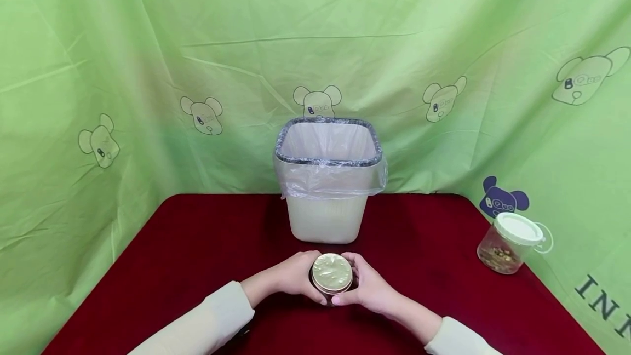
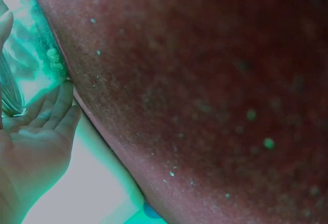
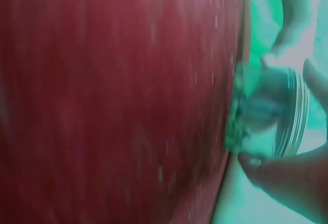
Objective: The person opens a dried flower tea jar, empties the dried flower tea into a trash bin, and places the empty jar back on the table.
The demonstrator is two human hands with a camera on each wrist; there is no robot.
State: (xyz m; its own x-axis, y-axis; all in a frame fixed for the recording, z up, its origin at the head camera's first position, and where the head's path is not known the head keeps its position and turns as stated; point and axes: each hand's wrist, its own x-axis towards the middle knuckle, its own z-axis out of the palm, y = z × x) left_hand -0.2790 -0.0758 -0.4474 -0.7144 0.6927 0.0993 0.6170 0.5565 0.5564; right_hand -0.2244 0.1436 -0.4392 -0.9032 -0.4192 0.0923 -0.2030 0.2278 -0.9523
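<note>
A clear jar [image 1: 332, 272] with a crinkled gold top stands between both hands at the front middle of the table, just before a bin. My left hand [image 1: 298, 275] holds the jar's left side, its thumb at the near side. From the right, my right hand [image 1: 372, 284] grips the same jar, the two thumb tips close together. In the right wrist view the blurred jar [image 3: 259, 108] shows ridges near its top and small bits at its bottom. The left wrist view catches only the ridged edge of the jar [image 2: 9, 88] beside my left palm [image 2: 38, 144].
Behind the hands stands a white bin [image 1: 325, 221] lined with a clear bag [image 1: 330, 177]. A clear tub [image 1: 500, 248] with a white lid and small pieces inside sits at the right edge. A dark red cloth [image 1: 207, 245] covers the table; green curtains [image 1: 236, 70] surround it.
</note>
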